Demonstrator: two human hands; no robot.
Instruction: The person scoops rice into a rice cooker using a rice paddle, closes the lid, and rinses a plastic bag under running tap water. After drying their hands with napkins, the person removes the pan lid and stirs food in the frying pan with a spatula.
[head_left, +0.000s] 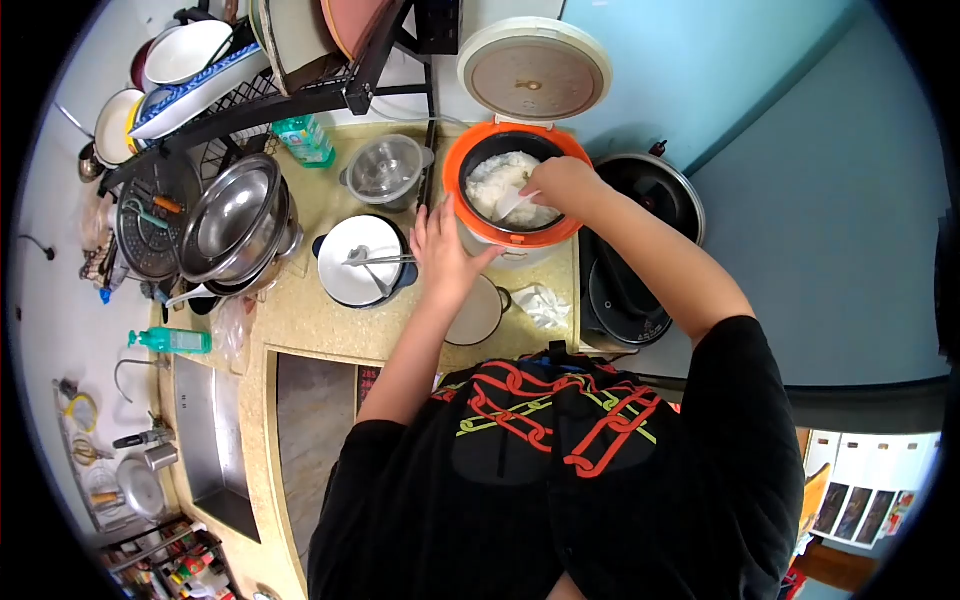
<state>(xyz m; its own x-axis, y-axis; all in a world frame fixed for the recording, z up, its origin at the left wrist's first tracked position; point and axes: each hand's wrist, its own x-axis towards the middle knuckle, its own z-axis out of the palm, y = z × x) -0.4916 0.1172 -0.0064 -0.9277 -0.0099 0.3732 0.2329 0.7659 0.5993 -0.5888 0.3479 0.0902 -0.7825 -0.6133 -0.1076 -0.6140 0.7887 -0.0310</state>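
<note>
My right hand (562, 187) is closed round the handle of a white rice paddle (513, 205), whose blade is in the cooked rice (492, 182). The rice lies in the dark inner pot of an orange-rimmed rice cooker (457, 165), and its round lid (535, 70) stands raised at the back. My left hand (447, 255) has its fingers spread at the cooker's left side, seemingly touching it. Left of that hand is a white bowl (345, 282) with a metal spoon and chopsticks in it. A pale round pot (472, 318) sits below the hand, partly hidden by my arm.
A clear lidded container (385, 170) and a green bottle (305, 142) stand further back on the counter (325, 325). Stacked metal bowls (235, 220) are at the left, below a dish rack. Dark round appliances (630, 290) stand right of the cooker. A crumpled white plastic bag (543, 306) lies in front.
</note>
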